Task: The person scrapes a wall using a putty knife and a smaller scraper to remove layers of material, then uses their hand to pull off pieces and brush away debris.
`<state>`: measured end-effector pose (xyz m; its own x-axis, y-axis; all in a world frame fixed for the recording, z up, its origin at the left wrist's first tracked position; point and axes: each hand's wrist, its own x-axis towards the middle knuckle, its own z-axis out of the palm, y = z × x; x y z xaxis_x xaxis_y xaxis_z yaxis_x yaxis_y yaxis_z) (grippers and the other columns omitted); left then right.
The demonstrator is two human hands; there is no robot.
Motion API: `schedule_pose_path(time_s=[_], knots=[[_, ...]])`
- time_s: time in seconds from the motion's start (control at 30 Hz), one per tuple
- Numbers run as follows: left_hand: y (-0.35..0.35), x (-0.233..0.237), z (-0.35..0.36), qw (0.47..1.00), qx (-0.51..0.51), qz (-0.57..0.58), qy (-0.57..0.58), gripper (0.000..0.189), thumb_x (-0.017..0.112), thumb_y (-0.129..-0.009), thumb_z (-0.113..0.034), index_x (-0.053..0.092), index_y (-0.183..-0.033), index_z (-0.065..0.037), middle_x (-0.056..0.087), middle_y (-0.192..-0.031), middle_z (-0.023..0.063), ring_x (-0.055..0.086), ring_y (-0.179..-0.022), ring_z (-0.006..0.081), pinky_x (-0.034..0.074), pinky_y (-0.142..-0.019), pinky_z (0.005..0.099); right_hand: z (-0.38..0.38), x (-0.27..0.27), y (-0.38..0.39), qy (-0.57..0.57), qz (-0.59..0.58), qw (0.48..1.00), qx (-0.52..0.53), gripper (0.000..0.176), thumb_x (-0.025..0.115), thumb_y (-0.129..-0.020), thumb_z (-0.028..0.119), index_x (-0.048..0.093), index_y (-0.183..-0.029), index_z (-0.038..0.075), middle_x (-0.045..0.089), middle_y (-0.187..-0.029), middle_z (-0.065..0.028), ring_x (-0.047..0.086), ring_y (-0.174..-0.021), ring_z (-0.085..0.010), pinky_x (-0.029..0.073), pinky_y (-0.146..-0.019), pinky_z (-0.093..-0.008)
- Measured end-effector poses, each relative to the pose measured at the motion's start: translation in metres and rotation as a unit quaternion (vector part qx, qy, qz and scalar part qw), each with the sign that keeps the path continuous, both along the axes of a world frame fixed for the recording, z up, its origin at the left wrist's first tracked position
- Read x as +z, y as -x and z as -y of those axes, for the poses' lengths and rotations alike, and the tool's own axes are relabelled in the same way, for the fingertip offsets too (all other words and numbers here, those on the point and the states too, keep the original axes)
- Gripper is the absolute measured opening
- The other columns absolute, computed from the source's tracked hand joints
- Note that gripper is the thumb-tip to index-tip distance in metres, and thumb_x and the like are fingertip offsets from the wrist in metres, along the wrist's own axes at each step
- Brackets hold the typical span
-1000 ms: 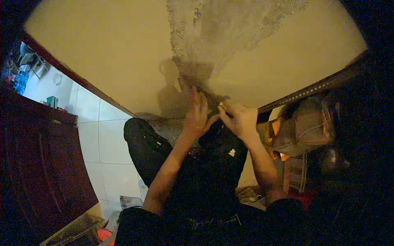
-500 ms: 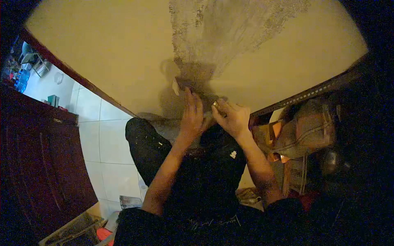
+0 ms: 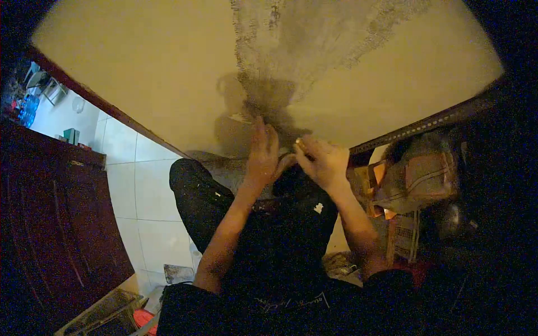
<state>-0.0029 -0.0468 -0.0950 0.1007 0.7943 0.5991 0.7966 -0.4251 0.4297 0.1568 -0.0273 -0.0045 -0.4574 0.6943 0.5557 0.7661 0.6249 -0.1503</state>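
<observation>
My left hand [image 3: 263,154] reaches up at the centre, close to the lower part of the yellowish wall [image 3: 174,84]. Its fingers are stretched out near a dark, rough area of the wall. To its right, my right hand [image 3: 322,159] has its thumb and fingers pinched around a small pale object [image 3: 299,143], too small to name. Above both hands a grey, scraped patch [image 3: 302,39] spreads up the wall, and shadows of the head and hands fall just below it.
Dark red wooden door panel [image 3: 61,213] at left, with white floor tiles [image 3: 159,196] beside it. At right stand a cluttered rack [image 3: 404,235] and a bag-like item [image 3: 417,176]. A red object [image 3: 147,319] is at lower left. My knees flank the hands.
The pale flake by my left fingertips no longer stands out from the wall as before. My right hand has shifted slightly right. My left hand has barely moved.
</observation>
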Motion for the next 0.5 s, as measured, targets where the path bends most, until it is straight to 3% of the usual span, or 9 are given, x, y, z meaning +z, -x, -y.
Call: schedule_pose_path(time_s=[0.1,0.13,0.2,0.33,0.4,0.5], knots=[[-0.001,0.001,-0.001,0.992,-0.025,0.098,0.078,0.079,0.058,-0.087,-0.042,0.028,-0.132,0.016,0.011,-0.142,0.042,0.019,-0.132,0.0564,0.025,-0.109,0.0515,-0.009,-0.01,0.005,-0.038,-0.059,0.997,0.034,0.016,0.075,-0.072,0.018,0.068,-0.085,0.012,0.064,-0.064,-0.0043,0.062,-0.052,-0.0225,0.048,-0.048,-0.0343],[0.002,-0.001,-0.002,0.992,-0.025,0.099,0.075,0.079,0.058,-0.087,-0.042,0.028,-0.132,0.016,0.011,-0.142,0.042,0.019,-0.132,0.0564,0.025,-0.109,0.0515,-0.008,-0.011,0.008,-0.041,-0.058,0.997,0.035,0.016,0.075,-0.072,0.018,0.068,-0.085,0.012,0.064,-0.064,-0.0043,0.062,-0.052,-0.0225,0.048,-0.048,-0.0343],[0.006,-0.007,0.0,1.0,0.013,-0.005,0.024,0.078,0.057,-0.087,-0.042,0.029,-0.132,0.016,0.011,-0.143,0.0414,0.019,-0.132,0.0557,0.026,-0.109,0.051,-0.002,-0.014,0.011,-0.058,-0.066,0.996,0.024,0.016,0.076,-0.071,0.018,0.067,-0.084,0.013,0.063,-0.063,-0.0051,0.061,-0.052,-0.0232,0.048,-0.047,-0.0344],[0.0,0.006,0.0,0.998,-0.001,-0.017,0.062,0.08,0.058,-0.086,-0.041,0.028,-0.132,0.017,0.01,-0.143,0.0415,0.016,-0.133,0.0552,0.025,-0.11,0.0507,-0.002,-0.005,-0.002,-0.016,-0.012,1.0,0.002,0.017,0.076,-0.07,0.019,0.067,-0.084,0.013,0.061,-0.062,-0.005,0.06,-0.051,-0.0229,0.048,-0.047,-0.0336],[-0.002,0.016,0.007,0.993,-0.047,0.058,0.095,0.081,0.058,-0.086,-0.039,0.025,-0.133,0.017,0.008,-0.143,0.0416,0.014,-0.133,0.0558,0.024,-0.109,0.0522,-0.001,-0.014,-0.005,-0.045,-0.05,0.998,0.014,0.02,0.077,-0.069,0.02,0.066,-0.085,0.014,0.06,-0.06,-0.0043,0.06,-0.05,-0.0225,0.047,-0.046,-0.0331],[0.005,-0.008,0.009,0.997,0.023,0.071,-0.007,0.08,0.059,-0.086,-0.039,0.027,-0.133,0.017,0.009,-0.143,0.0413,0.017,-0.132,0.0572,0.026,-0.109,0.0524,0.002,-0.022,0.021,-0.08,-0.035,0.996,0.033,0.02,0.076,-0.069,0.02,0.066,-0.086,0.014,0.059,-0.059,-0.0033,0.059,-0.049,-0.022,0.046,-0.046,-0.0331]])
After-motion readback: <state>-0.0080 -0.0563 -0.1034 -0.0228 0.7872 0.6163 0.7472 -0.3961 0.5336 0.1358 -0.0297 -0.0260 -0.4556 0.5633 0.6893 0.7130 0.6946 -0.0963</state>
